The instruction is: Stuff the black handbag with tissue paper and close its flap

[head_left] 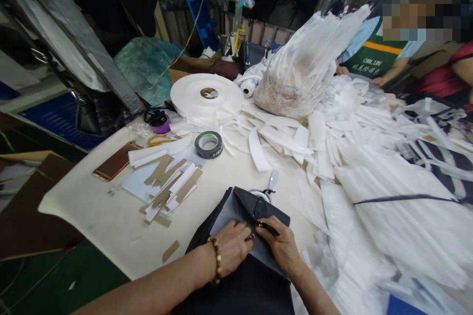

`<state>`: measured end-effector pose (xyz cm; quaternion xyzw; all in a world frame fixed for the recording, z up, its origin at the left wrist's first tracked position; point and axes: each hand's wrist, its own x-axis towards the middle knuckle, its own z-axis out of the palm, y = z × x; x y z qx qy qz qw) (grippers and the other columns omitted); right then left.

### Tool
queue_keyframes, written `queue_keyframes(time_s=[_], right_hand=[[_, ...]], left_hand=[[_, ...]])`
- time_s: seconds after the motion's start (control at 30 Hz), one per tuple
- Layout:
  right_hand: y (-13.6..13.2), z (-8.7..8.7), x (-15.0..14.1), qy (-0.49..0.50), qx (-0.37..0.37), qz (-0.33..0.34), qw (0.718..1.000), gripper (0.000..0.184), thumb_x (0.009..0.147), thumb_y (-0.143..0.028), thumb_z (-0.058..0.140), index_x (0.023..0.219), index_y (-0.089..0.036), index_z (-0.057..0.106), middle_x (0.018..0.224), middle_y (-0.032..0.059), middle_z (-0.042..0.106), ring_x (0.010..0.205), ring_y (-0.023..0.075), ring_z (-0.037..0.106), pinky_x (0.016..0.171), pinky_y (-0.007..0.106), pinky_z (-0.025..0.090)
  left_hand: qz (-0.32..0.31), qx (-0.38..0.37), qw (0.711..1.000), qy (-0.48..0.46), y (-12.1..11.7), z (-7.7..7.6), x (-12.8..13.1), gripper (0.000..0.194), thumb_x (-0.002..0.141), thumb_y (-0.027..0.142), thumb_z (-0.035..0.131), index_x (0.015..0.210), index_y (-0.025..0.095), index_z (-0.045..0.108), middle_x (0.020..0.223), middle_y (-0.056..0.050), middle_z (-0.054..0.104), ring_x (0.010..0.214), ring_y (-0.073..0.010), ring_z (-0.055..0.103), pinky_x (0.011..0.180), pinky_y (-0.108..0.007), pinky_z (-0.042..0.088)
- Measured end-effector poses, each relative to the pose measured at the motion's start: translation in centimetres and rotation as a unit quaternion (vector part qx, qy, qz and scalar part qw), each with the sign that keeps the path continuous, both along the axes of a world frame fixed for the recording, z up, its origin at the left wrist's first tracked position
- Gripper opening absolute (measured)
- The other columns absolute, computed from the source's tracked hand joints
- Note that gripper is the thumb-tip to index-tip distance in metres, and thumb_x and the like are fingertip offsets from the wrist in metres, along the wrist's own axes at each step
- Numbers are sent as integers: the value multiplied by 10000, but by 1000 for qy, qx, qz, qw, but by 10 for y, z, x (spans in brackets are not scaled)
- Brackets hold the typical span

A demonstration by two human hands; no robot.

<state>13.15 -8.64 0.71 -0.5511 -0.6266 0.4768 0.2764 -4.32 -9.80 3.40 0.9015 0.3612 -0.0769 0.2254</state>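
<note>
A black bag (236, 280) with a grey lining lies at the table's near edge, its top folded open. My left hand (232, 246), with a beaded bracelet at the wrist, has its fingers curled on the bag's edge by the lining. On the right side of the opening, my right hand (278, 243) is closed around a short black strap (266, 227); a small shiny bit shows near its fingertips. The two hands almost meet over the opening. Just beyond the bag lies a white ring-shaped roll (261, 196), partly covered by it.
Strips of card (173, 187), a phone (116, 161), yellow-handled scissors (159, 140) and a grey tape roll (209, 144) lie left. Behind are a large white roll (207, 96) and a filled plastic bag (295, 69). White foam pieces (399, 206) cover the right. Co-workers stand beyond.
</note>
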Motion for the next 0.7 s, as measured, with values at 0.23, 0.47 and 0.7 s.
queue_keyframes(time_s=[0.23,0.47,0.7], right_hand=[[-5,4,2,-47,31,41,998,174,804,-343,564,933,-247,631,890,16,655,852,180,610,778,282,472],[-4,6,4,-74,44,51,995,174,808,-367,562,891,-242,649,829,19,664,797,183,628,710,273,496],[-9,6,3,-83,68,56,993,189,827,-368,531,920,-240,635,830,28,645,790,182,627,713,274,491]], left_hand=[[44,-12,997,-65,-15,-12,-3,338,797,197,474,1129,136,492,1204,-91,522,1156,-236,404,1013,-421,316],[62,-21,994,-88,-18,-11,-8,502,730,193,520,1212,88,425,1250,-149,469,1176,-259,385,1035,-423,288],[83,-52,995,-37,-13,1,2,544,643,194,595,1167,87,497,1166,-142,514,1075,-281,443,975,-438,361]])
